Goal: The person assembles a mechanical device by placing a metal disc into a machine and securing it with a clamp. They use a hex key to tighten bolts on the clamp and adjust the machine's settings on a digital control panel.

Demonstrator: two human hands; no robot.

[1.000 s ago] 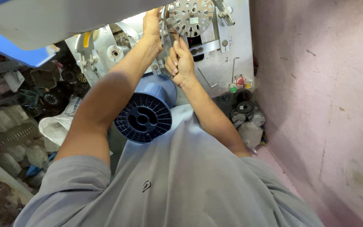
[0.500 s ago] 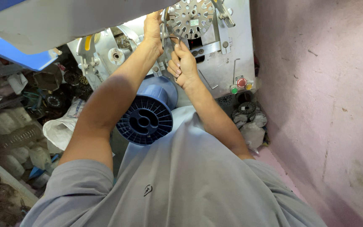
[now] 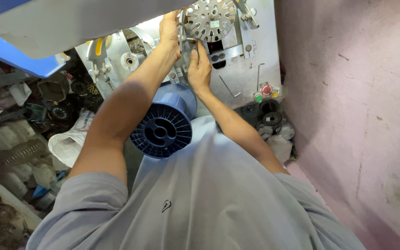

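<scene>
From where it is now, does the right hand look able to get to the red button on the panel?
Probably yes. The right hand rests on the machine panel below the slotted disc, and the red button sits lower right on that panel, with only bare metal and a thin bent rod between.

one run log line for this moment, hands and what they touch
left hand: on slotted metal disc edge | right hand: at machine panel below disc | blue spool: untouched, near chest

Matt metal slotted disc (image 3: 210, 18), ribbed blue spool (image 3: 162, 130), seemingly plastic.
</scene>
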